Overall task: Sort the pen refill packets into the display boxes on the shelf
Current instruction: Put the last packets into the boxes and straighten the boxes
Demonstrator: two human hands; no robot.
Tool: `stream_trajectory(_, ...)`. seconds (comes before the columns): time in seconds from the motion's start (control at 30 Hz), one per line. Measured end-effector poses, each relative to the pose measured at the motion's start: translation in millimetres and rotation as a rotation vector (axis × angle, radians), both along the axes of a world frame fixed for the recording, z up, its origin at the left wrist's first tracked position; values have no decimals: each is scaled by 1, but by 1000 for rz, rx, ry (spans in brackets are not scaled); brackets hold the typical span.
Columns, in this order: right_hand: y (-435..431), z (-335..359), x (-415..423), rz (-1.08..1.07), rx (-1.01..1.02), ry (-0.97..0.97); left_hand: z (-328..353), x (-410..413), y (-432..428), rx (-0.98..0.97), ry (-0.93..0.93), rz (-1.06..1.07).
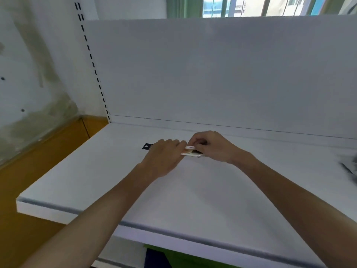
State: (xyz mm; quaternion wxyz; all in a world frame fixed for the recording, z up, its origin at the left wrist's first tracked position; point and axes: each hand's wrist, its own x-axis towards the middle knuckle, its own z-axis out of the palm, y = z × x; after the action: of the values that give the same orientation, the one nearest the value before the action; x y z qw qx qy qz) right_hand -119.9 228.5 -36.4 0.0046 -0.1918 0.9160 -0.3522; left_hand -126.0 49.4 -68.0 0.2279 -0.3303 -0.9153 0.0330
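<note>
The right hand (212,147) pinches, with curled fingers (197,137), the white end of stacked pen refill packets (193,153). The left hand (164,157) curls over them. Their long axis runs left to right between both hands. A dark hang tab (147,146) juts past the left knuckles, on the white shelf (96,180).

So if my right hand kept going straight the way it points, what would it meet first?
Your left hand: the right hand points left at it, over the packets both seem to hold. They look nearly touching.
</note>
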Motion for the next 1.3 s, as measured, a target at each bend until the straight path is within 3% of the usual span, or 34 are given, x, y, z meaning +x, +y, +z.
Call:
stream_trajectory(0.07, 27, 1, 5, -144, -21, 46, 6, 6, 20, 78, -99, -17)
stream_trajectory(0.13, 52, 0, 11, -281, -185, -36, 11, 10, 41, 102, -130, 32)
stream_trajectory(0.23, 74, -6, 23, -288, -448, -213, 21, 17, 84, 113, -164, 0)
stream_trajectory(0.33, 98, -8, 36, -311, -543, -180, 25, 27, 132, 135, -217, -47)
stream_trajectory(0.6, 250, 13, 99, -542, -218, 244, 32, 61, 257, 221, -366, -107)
stream_trajectory(0.73, 349, 24, 146, -658, -17, 365, 34, 93, 318, 216, -464, -237)
stream_trajectory(0.83, 415, 14, 184, -748, 106, 448, 24, 118, 356, 202, -433, -314)
stream_trajectory(0.97, 484, -16, 221, -860, 190, 356, 4, 138, 386, 199, -295, -324)
stream_trajectory(1.1, 502, -39, 235, -773, 113, 140, -2, 145, 390, 161, -179, -304)
stream_trajectory(1.3, 502, -48, 234, -732, 39, 232, 1, 154, 377, 200, -100, -230)
